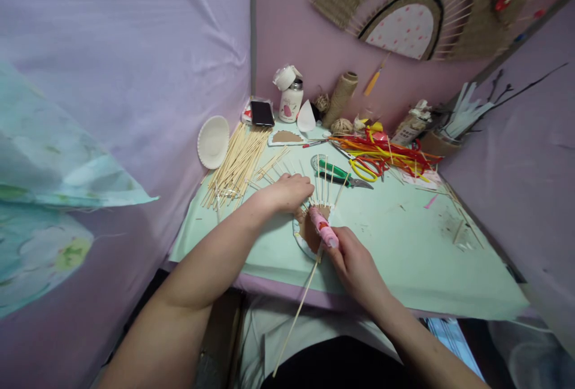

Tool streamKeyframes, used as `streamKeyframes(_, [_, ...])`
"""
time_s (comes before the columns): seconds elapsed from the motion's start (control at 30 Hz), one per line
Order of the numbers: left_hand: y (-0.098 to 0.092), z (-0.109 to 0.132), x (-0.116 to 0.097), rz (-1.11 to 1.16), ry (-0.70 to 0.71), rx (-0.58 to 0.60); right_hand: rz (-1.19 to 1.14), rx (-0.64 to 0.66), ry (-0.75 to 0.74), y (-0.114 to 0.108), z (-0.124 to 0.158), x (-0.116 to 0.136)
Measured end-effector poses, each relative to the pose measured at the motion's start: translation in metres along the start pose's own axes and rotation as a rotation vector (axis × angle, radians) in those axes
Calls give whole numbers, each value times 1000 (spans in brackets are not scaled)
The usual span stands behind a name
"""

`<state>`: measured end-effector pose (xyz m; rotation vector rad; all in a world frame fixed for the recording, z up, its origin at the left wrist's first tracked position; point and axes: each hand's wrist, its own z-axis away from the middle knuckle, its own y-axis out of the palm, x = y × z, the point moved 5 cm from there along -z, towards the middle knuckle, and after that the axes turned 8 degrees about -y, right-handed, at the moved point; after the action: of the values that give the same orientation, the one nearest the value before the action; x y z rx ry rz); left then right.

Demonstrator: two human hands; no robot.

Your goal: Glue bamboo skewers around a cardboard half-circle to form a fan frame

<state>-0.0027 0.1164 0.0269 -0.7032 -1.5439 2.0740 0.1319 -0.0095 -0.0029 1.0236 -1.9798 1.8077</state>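
Note:
My right hand is closed around a pink glue gun, whose tip points at a brown cardboard piece lying on a white paper plate. Several thin wooden sticks fan out from the cardboard. My left hand rests with curled fingers on the sticks at the plate's upper left, pressing them down. One long stick runs from the plate towards me past the table edge.
A heap of wooden sticks lies at the left of the pale green table. Behind are a paper plate, phone, white bottle, twine spool, green scissors, yellow scissors, coloured pipe cleaners.

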Motion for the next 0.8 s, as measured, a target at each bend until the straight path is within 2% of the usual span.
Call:
streamKeyframes(0.43, [-1, -1, 1, -9, 1, 0, -22, -55, -24, -2, -2, -1])
streamKeyframes(0.8, [-2, 1, 0, 3, -41, 27, -25, -15, 15, -7, 6, -1])
